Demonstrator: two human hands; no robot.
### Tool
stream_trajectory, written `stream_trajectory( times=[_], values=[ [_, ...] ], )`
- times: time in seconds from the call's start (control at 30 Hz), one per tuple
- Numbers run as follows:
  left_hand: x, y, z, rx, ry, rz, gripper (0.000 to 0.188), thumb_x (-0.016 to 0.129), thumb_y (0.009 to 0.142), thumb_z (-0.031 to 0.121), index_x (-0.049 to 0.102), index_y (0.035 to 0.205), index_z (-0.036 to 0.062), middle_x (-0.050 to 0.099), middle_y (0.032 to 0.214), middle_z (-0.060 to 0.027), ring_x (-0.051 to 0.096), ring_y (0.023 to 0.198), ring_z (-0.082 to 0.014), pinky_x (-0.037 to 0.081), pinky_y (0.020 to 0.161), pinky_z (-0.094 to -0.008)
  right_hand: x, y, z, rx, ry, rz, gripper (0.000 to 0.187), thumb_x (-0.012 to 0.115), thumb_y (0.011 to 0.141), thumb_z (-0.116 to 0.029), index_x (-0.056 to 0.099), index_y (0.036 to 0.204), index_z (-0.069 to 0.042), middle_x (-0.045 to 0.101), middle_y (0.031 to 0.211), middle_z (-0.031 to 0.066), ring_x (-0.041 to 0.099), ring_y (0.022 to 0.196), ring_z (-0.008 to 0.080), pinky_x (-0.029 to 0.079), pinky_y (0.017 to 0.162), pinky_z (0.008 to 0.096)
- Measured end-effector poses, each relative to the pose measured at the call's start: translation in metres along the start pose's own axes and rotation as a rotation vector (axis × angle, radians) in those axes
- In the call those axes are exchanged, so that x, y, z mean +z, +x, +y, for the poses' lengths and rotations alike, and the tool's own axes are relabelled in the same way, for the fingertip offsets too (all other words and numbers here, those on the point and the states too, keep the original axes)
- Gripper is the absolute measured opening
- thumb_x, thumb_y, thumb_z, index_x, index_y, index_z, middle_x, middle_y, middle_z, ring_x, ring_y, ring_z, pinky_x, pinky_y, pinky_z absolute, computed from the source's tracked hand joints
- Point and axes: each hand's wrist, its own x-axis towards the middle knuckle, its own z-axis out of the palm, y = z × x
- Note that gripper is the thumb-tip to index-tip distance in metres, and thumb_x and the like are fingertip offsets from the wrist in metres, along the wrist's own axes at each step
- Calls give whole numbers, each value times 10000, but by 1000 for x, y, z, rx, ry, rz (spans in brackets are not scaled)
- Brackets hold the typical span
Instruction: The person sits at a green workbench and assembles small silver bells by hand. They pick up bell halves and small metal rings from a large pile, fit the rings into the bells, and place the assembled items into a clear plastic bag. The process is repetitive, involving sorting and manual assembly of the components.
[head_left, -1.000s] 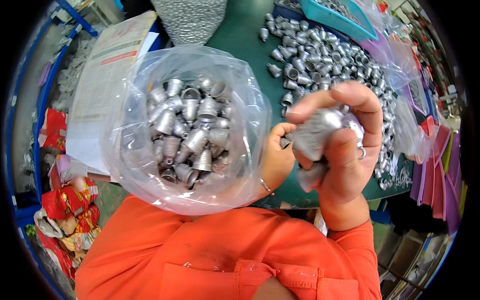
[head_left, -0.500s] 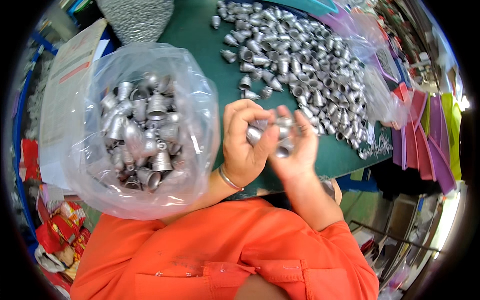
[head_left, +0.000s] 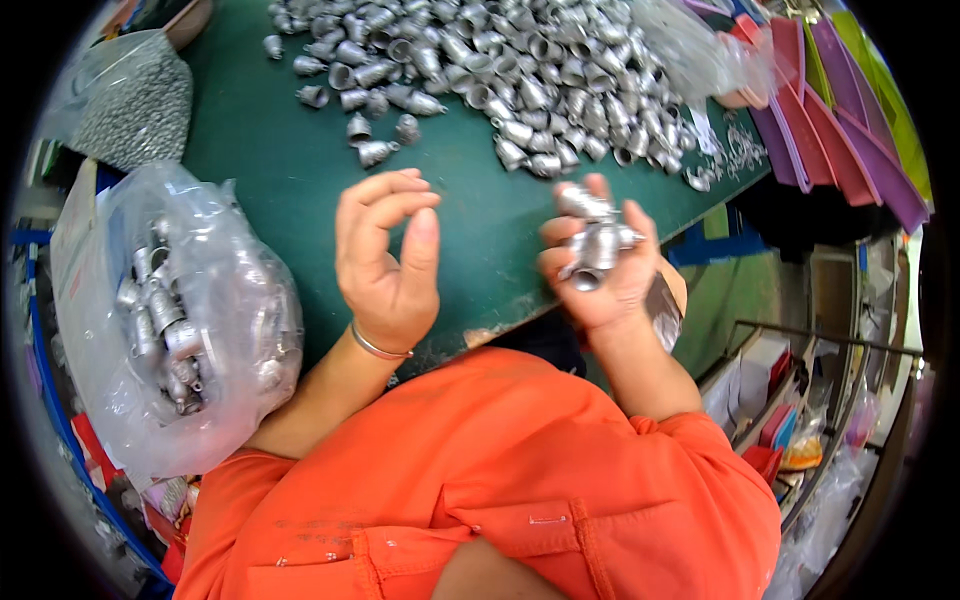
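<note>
Several small silver metal bells (head_left: 602, 243) rest in my right hand (head_left: 625, 290), its palm turned up and fingers curled round them. My left hand (head_left: 385, 260) is open over the table, thumb apart from the curved fingers, with nothing visible in it. Beyond both hands lies a broad heap of the same silver bells (head_left: 560, 75), some showing hollow mouths, others end loops. A few loose bells (head_left: 376, 152) lie just past my left fingertips. At my left forearm stands a clear plastic bag (head_left: 265, 300) with more bells (head_left: 170, 325) inside.
The green table (head_left: 255, 170) has its near edge by my body. A bag of small silver beads (head_left: 140, 105) stands far left. To the right are small metal pieces (head_left: 738, 152), pink and purple bins (head_left: 810, 120), and a crumpled clear bag (head_left: 690, 50).
My hands have moved apart: the left to the left, away from the bells, the right keeping them. The view has shifted, so the bag sits farther left and the heap higher.
</note>
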Motion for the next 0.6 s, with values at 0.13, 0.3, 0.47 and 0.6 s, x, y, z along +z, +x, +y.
stream_trajectory(
  times=[0.13,0.3,0.47,0.6],
  values=[
    [0,-10,-2,-41,-105,-79,121,462,876,-11,559,946,-21,532,1028,-123,534,980,-206,410,888,-309,-45,-48,-65,-431,-149,111,319,521,826,-275,563,1100,-116,548,1065,142,552,836,245,473,640,369],
    [3,-10,-4,-121,-130,-35,129,448,894,11,560,936,-37,570,992,-113,541,955,-175,416,871,-291,-121,-88,-106,-694,-678,411,266,532,816,-195,533,1041,-52,580,1023,147,569,903,264,501,714,370],
    [5,-11,-9,-159,-184,-30,125,449,893,3,560,933,-38,570,995,-115,547,941,-174,423,865,-285,-148,-89,-103,-703,-1439,467,97,538,814,0,627,846,22,620,964,118,562,964,198,422,877,294],
    [3,-11,-9,-147,-171,-34,122,456,892,6,560,938,-37,571,997,-116,547,938,-175,424,862,-284,-105,-68,-76,-892,-1901,264,68,641,748,-2,610,808,3,600,849,81,553,804,176,445,733,290]
  ],
)
